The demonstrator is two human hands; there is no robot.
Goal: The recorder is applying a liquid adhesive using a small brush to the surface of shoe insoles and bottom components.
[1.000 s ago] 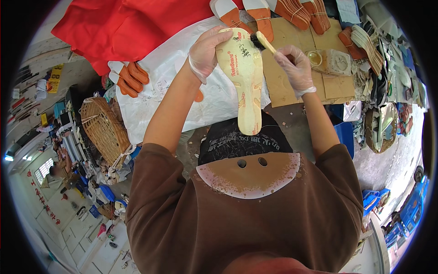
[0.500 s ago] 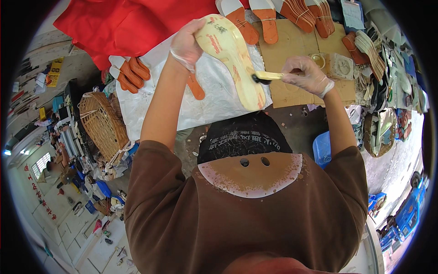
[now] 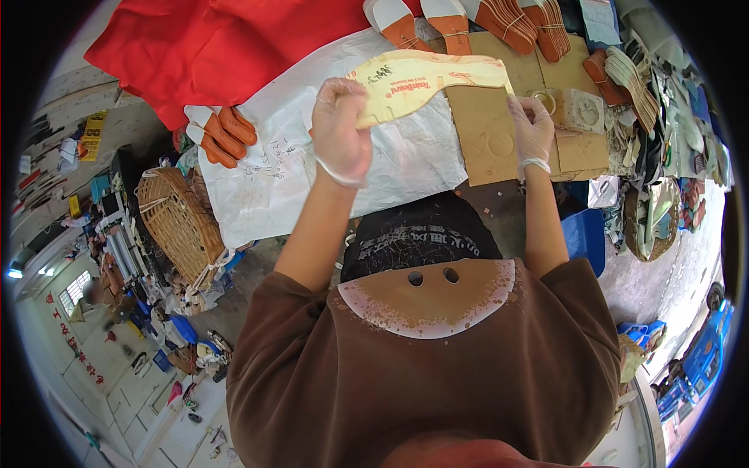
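Note:
My left hand (image 3: pixel 343 131), in a thin clear glove, is closed on the broad end of a cream insole (image 3: pixel 417 84) with red print and dark marks. The insole is held nearly level above the white sheet, its narrow end pointing right. Beside that end, my gloved right hand (image 3: pixel 533 129) is closed, fingers pinched together. A pale yellow brush handle (image 3: pixel 509 84) sticks up from its fingertips; the bristles are hidden. Below the insole, the white sheet (image 3: pixel 257 207) bears handwriting.
Brown cardboard (image 3: pixel 484 144) lies right of the sheet, carrying a pale square container (image 3: pixel 579 111). Tied stacks of orange-brown insoles (image 3: pixel 499 23) line the back. More insoles (image 3: pixel 221 134) lie at left, near red cloth (image 3: pixel 195 47). A wicker basket (image 3: pixel 179 210) stands left.
My left hand has lowered and turned the insole from upright to nearly level. The brush has come away from its edge, and my right hand now sits beside the narrow end.

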